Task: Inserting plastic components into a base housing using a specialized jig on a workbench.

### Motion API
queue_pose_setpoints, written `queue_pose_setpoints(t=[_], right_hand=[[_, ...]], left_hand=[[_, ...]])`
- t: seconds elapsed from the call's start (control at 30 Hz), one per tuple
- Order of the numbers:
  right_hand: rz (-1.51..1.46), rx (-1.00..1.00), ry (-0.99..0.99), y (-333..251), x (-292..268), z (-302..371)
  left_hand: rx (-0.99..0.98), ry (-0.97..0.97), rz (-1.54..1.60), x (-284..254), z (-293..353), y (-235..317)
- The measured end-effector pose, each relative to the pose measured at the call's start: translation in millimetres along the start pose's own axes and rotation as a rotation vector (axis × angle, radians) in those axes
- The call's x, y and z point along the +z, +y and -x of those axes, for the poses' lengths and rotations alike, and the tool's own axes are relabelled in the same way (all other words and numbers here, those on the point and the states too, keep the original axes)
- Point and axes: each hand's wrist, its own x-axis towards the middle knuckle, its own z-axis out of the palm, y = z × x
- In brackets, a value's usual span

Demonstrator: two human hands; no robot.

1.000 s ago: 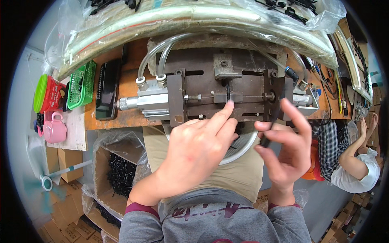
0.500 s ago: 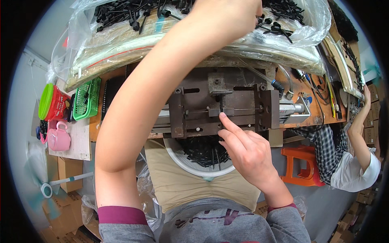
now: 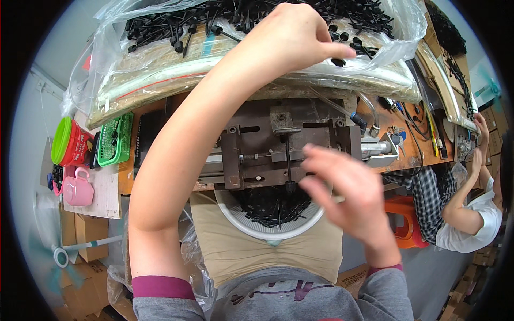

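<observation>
Across the bench, my left hand (image 3: 297,35) reaches to the front edge of a heap of black stemmed parts (image 3: 369,16). Its fingers are mostly hidden and look closed on a black round-headed part (image 3: 338,62), whose dark end shows below the fingertips. My right hand (image 3: 348,187), smeared by motion, is held above the right side of a dark metal fixture (image 3: 316,136). Its thumb and fingers are apart, with nothing seen between them. Another black part (image 3: 289,160) lies lengthwise across the fixture, its round head towards me, left of the right hand's fingers.
A white basket (image 3: 241,227) of black parts sits below the fixture. Clear plastic sheeting (image 3: 407,43) edges the heap. A green basket (image 3: 115,142), a red bucket (image 3: 77,142) and a pink mug (image 3: 78,188) stand left. Hoses run right, where a co-worker (image 3: 466,219) sits.
My right hand has lifted off the fixture and moved right, its fingers spreading. My left hand has shifted slightly nearer at the heap, and a dark part now shows below its fingers.
</observation>
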Motion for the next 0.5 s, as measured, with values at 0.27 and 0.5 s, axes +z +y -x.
queue_pose_setpoints(t=[0.27,0.5], right_hand=[[0.609,-0.230,0.085,102.5,-102.8,-135.6],[0.835,0.054,-0.650,127.1,-77.6,-177.9]], left_hand=[[0.542,0.449,-0.124,1.0,66.5,3.1],[0.325,0.344,0.010,20.7,159.2,19.5]])
